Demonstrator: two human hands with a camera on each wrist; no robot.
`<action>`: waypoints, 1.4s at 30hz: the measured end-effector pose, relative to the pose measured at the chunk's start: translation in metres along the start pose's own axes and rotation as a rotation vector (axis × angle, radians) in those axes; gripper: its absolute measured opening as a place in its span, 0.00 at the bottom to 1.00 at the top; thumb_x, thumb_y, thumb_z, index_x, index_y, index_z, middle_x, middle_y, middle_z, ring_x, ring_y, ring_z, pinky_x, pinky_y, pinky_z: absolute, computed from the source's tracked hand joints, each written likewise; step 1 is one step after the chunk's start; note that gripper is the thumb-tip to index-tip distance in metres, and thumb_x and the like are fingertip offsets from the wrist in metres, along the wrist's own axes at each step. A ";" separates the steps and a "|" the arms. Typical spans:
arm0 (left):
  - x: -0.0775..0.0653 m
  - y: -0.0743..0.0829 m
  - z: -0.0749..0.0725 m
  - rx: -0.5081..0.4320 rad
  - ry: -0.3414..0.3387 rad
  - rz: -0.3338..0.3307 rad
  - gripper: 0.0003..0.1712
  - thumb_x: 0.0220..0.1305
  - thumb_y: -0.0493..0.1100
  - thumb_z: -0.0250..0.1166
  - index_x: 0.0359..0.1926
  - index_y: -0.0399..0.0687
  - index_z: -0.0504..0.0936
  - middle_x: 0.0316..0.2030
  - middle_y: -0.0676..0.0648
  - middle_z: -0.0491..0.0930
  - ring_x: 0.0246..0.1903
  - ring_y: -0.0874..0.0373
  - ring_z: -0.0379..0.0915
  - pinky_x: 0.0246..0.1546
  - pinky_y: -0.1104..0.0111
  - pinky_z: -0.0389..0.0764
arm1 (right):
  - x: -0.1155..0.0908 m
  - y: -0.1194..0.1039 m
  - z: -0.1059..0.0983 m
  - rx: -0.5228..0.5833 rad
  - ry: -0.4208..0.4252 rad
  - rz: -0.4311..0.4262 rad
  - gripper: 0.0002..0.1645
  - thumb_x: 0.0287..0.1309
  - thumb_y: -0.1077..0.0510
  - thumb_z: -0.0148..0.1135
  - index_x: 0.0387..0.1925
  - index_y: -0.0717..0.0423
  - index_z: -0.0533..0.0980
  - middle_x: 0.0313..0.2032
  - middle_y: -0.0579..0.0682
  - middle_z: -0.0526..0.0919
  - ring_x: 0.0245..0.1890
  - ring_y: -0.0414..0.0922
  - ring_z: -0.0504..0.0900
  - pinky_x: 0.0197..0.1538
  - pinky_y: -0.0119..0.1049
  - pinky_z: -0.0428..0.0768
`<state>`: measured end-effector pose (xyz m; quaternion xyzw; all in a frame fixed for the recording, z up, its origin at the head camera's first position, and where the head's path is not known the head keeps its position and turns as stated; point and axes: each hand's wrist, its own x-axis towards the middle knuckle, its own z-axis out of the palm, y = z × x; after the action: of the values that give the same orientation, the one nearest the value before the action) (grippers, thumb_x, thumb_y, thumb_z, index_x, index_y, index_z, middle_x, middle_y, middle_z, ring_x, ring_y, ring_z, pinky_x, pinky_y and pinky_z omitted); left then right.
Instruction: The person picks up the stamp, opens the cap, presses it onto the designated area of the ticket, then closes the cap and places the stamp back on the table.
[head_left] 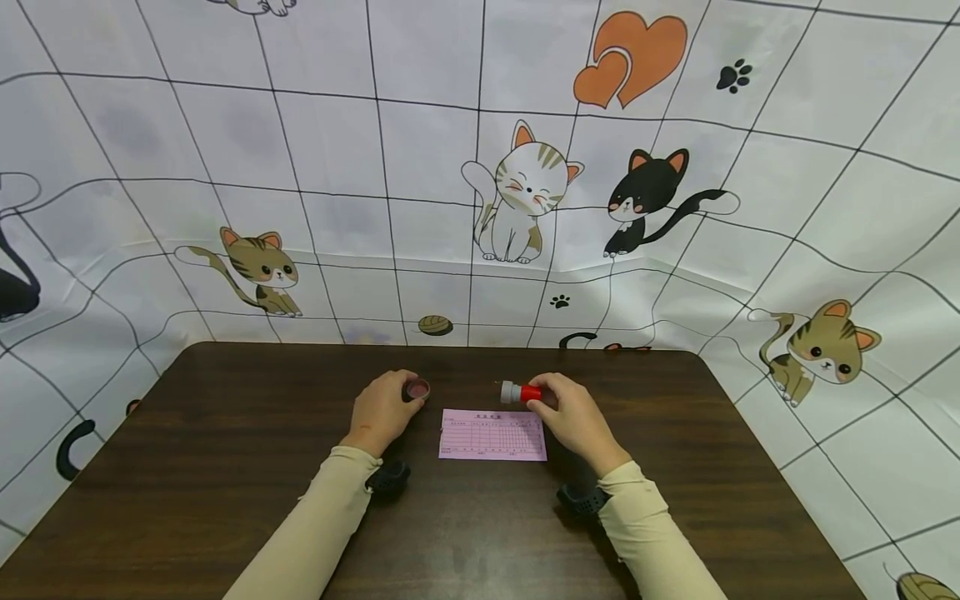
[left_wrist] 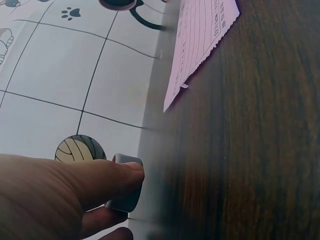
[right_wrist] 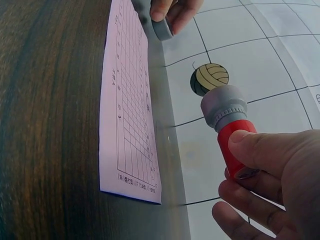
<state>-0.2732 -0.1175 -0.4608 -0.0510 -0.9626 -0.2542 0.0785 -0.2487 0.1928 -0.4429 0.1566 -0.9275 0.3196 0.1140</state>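
My right hand (head_left: 576, 417) pinches the red handle of a round stamp (head_left: 517, 392) between thumb and fingers. The stamp's grey head (right_wrist: 223, 104) points left, toward the other hand. Across from it, my left hand (head_left: 378, 414) holds a small round grey cap (head_left: 417, 389) whose dark reddish inside shows in the head view. Seen from the left wrist, the thumb lies over the cap (left_wrist: 127, 199) and hides part of it. A pink printed form (head_left: 492, 435) with a ruled grid lies flat on the table between the hands, slightly nearer the body.
The dark wooden table (head_left: 247, 467) reaches back to a white sheet (head_left: 420, 142) printed with black lines and cartoon cats, which hangs behind and at both sides. Dark wrist straps (head_left: 583, 500) sit on both forearms.
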 end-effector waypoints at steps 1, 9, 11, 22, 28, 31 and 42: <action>0.000 0.000 0.000 0.000 0.002 0.000 0.26 0.62 0.46 0.76 0.58 0.40 0.83 0.50 0.39 0.85 0.50 0.43 0.82 0.51 0.47 0.82 | 0.000 0.000 0.000 -0.002 -0.002 0.001 0.16 0.62 0.60 0.74 0.50 0.56 0.82 0.46 0.51 0.86 0.38 0.45 0.80 0.46 0.44 0.83; 0.000 -0.001 -0.001 0.016 -0.022 0.005 0.24 0.62 0.47 0.76 0.56 0.42 0.85 0.47 0.41 0.85 0.48 0.43 0.82 0.49 0.47 0.83 | 0.001 0.003 0.000 -0.004 -0.009 0.002 0.16 0.62 0.60 0.74 0.50 0.55 0.82 0.45 0.50 0.85 0.38 0.45 0.79 0.45 0.43 0.82; 0.001 0.000 0.000 0.019 -0.028 0.007 0.24 0.62 0.47 0.76 0.56 0.42 0.85 0.47 0.41 0.86 0.49 0.43 0.82 0.49 0.47 0.82 | 0.001 0.003 0.000 -0.003 -0.009 0.001 0.16 0.62 0.60 0.74 0.50 0.55 0.82 0.45 0.50 0.85 0.37 0.44 0.78 0.45 0.43 0.82; 0.001 0.008 -0.009 -0.003 -0.032 0.080 0.32 0.63 0.49 0.75 0.65 0.41 0.79 0.55 0.39 0.82 0.53 0.43 0.80 0.52 0.47 0.81 | 0.003 0.004 -0.001 0.024 -0.003 0.021 0.16 0.62 0.60 0.74 0.51 0.56 0.82 0.44 0.50 0.85 0.37 0.44 0.78 0.45 0.42 0.81; -0.009 0.023 -0.013 0.030 -0.117 0.247 0.33 0.65 0.55 0.73 0.67 0.46 0.79 0.61 0.42 0.79 0.59 0.45 0.77 0.56 0.48 0.80 | 0.003 0.009 -0.003 0.040 -0.004 0.044 0.16 0.62 0.59 0.73 0.51 0.57 0.82 0.44 0.51 0.85 0.37 0.44 0.80 0.45 0.42 0.83; -0.016 0.027 -0.011 0.070 -0.159 0.312 0.32 0.64 0.57 0.73 0.64 0.48 0.81 0.62 0.45 0.79 0.63 0.47 0.75 0.61 0.50 0.78 | 0.000 0.012 -0.004 0.032 0.003 0.044 0.16 0.62 0.59 0.74 0.50 0.57 0.82 0.42 0.51 0.85 0.37 0.44 0.80 0.45 0.43 0.83; -0.040 0.028 0.000 0.100 -0.253 0.453 0.27 0.63 0.54 0.75 0.59 0.48 0.84 0.61 0.45 0.79 0.60 0.49 0.76 0.60 0.52 0.79 | -0.012 0.017 -0.006 -0.029 0.016 -0.004 0.14 0.62 0.57 0.74 0.49 0.54 0.83 0.38 0.46 0.83 0.34 0.41 0.76 0.40 0.38 0.79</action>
<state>-0.2303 -0.0956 -0.4542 -0.2925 -0.9402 -0.1739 0.0147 -0.2435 0.2120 -0.4518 0.1539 -0.9309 0.3070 0.1243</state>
